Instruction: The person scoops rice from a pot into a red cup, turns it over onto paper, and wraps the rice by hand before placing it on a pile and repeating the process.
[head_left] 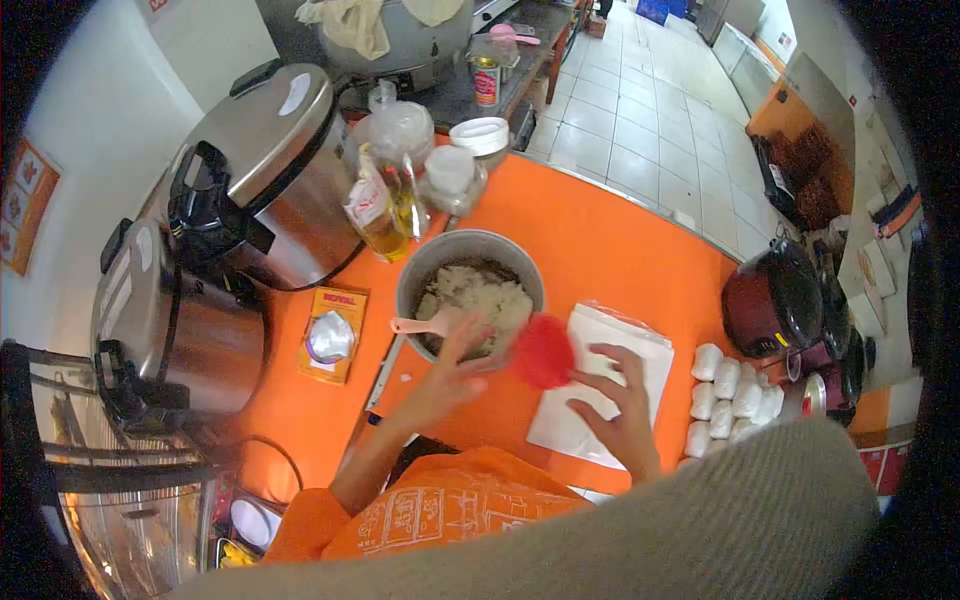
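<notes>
A metal pot holding white rice stands on the orange table, with a light pink spoon lying in it. My left hand is over the pot's near rim, blurred, its fingers apart. A round red object, smeared by motion, is to the right of the pot. My right hand has its fingers spread over a stack of white sheets, a fingertip near the red object's edge; whether they touch I cannot tell.
Two large steel cookers stand left. Bottles and jars sit behind the pot. An orange packet lies left of it. White wrapped bundles and a dark red cooker are on the right.
</notes>
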